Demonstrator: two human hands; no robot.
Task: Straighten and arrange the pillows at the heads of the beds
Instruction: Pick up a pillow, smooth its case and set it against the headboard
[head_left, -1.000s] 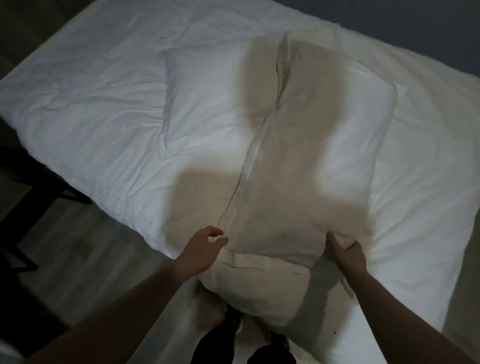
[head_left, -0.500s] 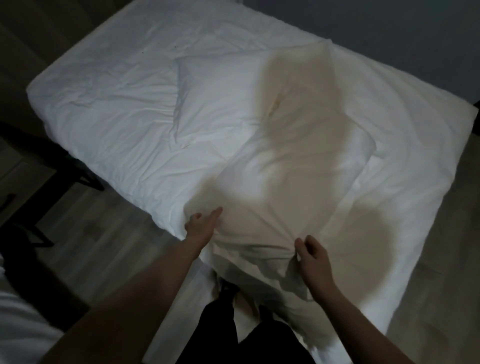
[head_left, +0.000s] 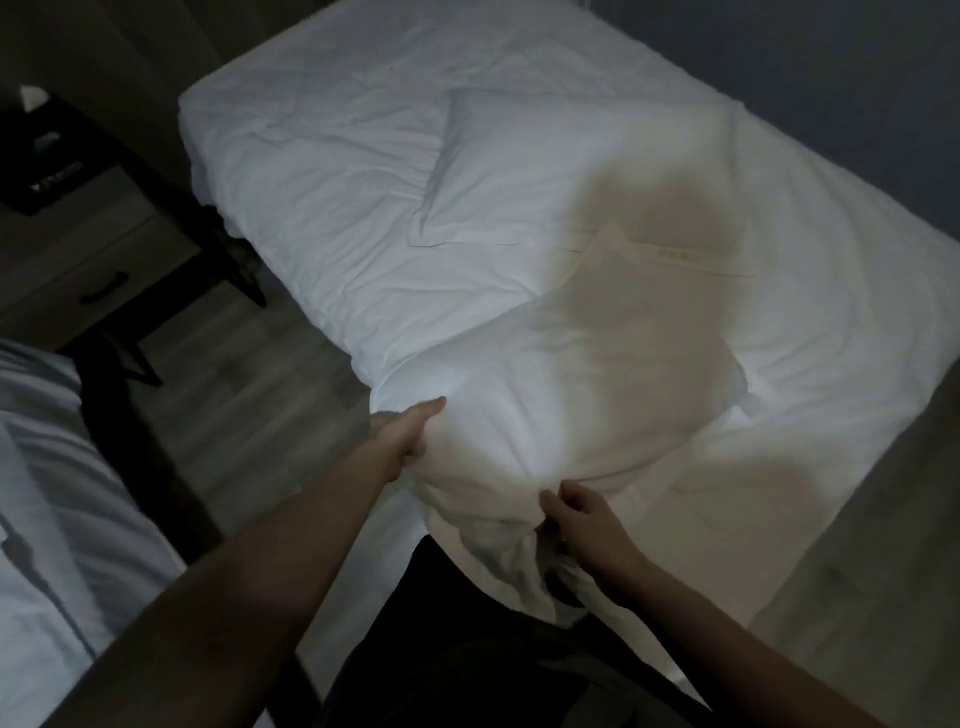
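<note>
Since a moment ago we have dragged the near pillow (head_left: 561, 395) lower across the bed (head_left: 311, 171). Our left hand (head_left: 402, 434) and right hand (head_left: 582, 519) grip its near edge, fingers curled into fabric. Next, we judge, squaring it beside the far pillow (head_left: 519, 171).

dim bedroom, white made bed (head_left: 337, 171), second striped bed (head_left: 47, 467) at left, wooden nightstand (head_left: 93, 260) between, wood-look floor (head_left: 249, 374)
</note>
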